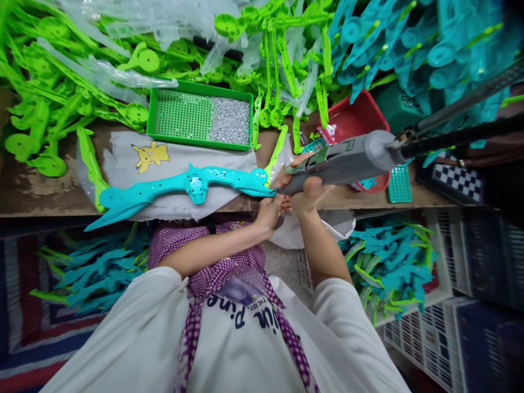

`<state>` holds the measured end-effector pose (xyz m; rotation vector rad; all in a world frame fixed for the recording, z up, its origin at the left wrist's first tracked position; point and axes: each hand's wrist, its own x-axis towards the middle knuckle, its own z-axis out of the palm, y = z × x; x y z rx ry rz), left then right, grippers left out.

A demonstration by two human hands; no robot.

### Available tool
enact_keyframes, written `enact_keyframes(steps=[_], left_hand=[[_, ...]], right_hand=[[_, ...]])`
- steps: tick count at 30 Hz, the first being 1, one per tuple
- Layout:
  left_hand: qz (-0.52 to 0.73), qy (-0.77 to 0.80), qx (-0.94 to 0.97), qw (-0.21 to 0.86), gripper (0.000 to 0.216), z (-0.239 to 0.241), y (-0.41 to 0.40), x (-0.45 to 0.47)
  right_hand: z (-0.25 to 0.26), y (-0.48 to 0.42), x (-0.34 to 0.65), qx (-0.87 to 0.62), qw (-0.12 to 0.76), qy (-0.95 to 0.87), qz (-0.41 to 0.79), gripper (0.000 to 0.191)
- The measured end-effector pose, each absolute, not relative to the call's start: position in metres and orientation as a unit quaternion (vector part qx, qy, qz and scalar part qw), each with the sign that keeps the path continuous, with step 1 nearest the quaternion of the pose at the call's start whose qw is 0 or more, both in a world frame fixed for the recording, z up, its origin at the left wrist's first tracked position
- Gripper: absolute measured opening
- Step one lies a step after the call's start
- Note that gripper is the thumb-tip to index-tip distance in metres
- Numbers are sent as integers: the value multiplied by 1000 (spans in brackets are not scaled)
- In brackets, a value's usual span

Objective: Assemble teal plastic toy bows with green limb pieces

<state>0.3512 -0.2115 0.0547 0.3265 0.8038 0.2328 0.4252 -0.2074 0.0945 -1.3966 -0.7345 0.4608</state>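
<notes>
A turquoise bow-shaped plastic toy part [164, 192] lies across a grey cloth [123, 147], with lime-green pieces [279, 150] at both ends. My right hand [309, 195] is wrapped round a grey power screwdriver [344, 164], held nearly level. Its tip points left, at the right end of the turquoise part. Just below that tip is my left hand [270, 214], its fingers curled together against the part's end. Whatever those fingers hold is hidden. Behind the cloth stands a green tray [176, 141] with many small silver screws [229, 120] in its right half.
Lime-green parts [36, 109] and clear plastic pieces pile up at the back; turquoise parts [368, 43] heap at back right. A red basket [368, 112] stands behind the screwdriver, whose cable [458, 136] runs right. Crates of parts [393, 262] sit below the table edge.
</notes>
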Motion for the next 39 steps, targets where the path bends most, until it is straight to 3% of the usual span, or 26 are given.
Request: enact_keyframes(steps=[7,15,20,24,26,28,30,32,36,39], left_hand=[[119,390,149,901,26,58,-212,353],[110,405,147,896,23,57,-212,350],[101,402,143,899,21,53,-207,352],[-52,282,240,927,23,65,-188,315],[-104,199,341,913,44,80,-169,287],[73,203,487,846,61,101,-144,266],[295,242,590,712,82,121,-118,262],[422,227,625,617,93,137,-96,271],[484,205,624,579,78,149,-69,289],[509,243,612,554,75,144,-53,285]], right_hand=[[82,-212,428,-606,687,-342,207,65],[63,-217,440,-624,664,-357,206,70],[84,-207,430,-614,687,-339,191,76],[112,-183,427,-619,690,-349,135,72],[122,-172,422,-630,672,-374,105,65],[130,-165,414,-640,645,-405,98,59],[137,-164,410,-642,612,-452,94,56],[141,-172,423,-666,576,-471,51,54],[131,-204,518,-819,467,-313,-113,38],[113,-221,604,-930,291,-216,-69,25]])
